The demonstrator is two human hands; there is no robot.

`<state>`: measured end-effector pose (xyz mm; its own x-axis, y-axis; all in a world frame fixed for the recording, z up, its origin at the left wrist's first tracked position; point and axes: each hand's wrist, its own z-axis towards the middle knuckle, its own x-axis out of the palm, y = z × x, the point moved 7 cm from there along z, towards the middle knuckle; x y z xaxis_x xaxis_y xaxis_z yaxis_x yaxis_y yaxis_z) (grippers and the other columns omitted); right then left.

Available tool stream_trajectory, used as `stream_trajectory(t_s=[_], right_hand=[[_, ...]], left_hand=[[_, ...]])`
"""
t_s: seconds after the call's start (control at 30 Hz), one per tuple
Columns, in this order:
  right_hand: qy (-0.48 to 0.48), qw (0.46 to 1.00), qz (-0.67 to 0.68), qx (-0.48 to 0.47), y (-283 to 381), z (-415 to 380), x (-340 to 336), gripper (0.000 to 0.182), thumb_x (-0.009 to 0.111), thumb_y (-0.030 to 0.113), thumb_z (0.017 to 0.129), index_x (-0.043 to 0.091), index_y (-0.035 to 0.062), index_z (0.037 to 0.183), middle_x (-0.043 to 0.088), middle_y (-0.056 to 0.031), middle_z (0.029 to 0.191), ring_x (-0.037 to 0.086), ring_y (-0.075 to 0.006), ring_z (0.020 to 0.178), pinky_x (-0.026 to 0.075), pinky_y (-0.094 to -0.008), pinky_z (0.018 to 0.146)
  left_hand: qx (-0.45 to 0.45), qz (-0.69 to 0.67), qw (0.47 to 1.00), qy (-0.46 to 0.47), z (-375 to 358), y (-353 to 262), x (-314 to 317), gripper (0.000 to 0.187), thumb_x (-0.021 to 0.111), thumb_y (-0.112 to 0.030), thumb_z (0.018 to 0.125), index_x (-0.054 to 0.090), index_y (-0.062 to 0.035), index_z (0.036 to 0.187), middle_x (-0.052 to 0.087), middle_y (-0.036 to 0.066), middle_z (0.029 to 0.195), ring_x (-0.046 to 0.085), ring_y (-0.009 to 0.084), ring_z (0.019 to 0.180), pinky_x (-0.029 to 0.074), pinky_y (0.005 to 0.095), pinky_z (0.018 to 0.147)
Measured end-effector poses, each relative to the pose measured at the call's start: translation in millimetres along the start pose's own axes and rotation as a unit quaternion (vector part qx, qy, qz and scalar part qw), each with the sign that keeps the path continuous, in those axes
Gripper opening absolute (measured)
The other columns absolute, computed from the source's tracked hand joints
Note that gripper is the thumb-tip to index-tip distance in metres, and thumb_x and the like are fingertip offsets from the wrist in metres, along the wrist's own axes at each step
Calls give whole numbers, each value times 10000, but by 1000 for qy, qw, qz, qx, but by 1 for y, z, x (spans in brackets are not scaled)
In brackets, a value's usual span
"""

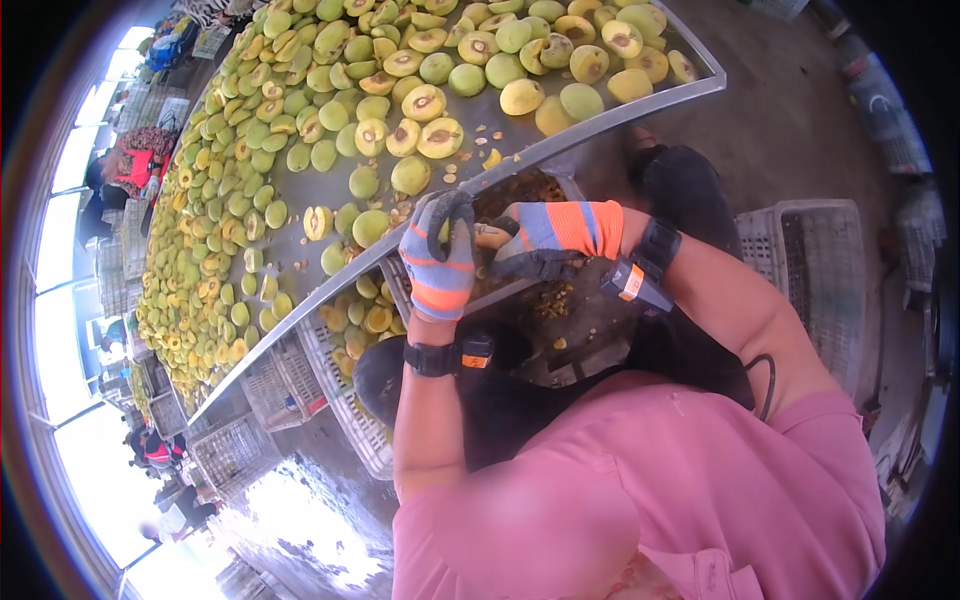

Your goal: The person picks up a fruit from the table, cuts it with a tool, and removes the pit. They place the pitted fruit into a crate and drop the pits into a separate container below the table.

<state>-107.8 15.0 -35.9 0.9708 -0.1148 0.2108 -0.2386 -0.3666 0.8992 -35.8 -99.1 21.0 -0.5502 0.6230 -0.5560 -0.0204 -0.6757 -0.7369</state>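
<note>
My left hand, in a striped grey and orange glove with dark fingers, is closed at the metal table's near edge. A yellow-green patch of fruit shows between its curled fingers. Just to its right, my right hand wears a matching glove and is also closed. A short tan-brown thing sticks out of it toward the left hand; its kind is not clear. On the metal table lie many yellow-green stone fruits, whole and halved. Some halves, such as a cut fruit, show brown centres.
The table's raised metal rim runs diagonally before me. Below my hands is a container with brown scraps. A white crate with fruit stands at left, another white crate at right. Several people are far left, one in red.
</note>
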Motion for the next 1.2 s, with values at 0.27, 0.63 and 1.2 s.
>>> stream_trajectory(t_s=[0.27,0.63,1.2], right_hand=[[17,736,-478,-478,23,0,19,86,630,170,852,658,90,872,514,44,604,525,-59,519,372,-216,446],[46,990,-130,-8,26,5,28,359,643,131,803,601,14,1140,627,-41,1002,578,-117,909,460,-264,765],[50,993,80,72,-14,-29,10,430,628,90,794,536,28,1209,614,-87,1005,600,-152,824,494,-303,719]], left_hand=[[-103,-76,992,-21,-3,31,13,139,593,-47,826,643,9,943,669,171,879,662,284,841,503,339,748],[54,-4,996,-71,-8,-21,-23,181,599,0,729,586,-7,909,597,173,855,585,395,772,491,410,639],[16,-213,975,64,-14,-36,1,179,506,-40,827,618,-6,961,647,109,858,590,174,783,487,322,732]])
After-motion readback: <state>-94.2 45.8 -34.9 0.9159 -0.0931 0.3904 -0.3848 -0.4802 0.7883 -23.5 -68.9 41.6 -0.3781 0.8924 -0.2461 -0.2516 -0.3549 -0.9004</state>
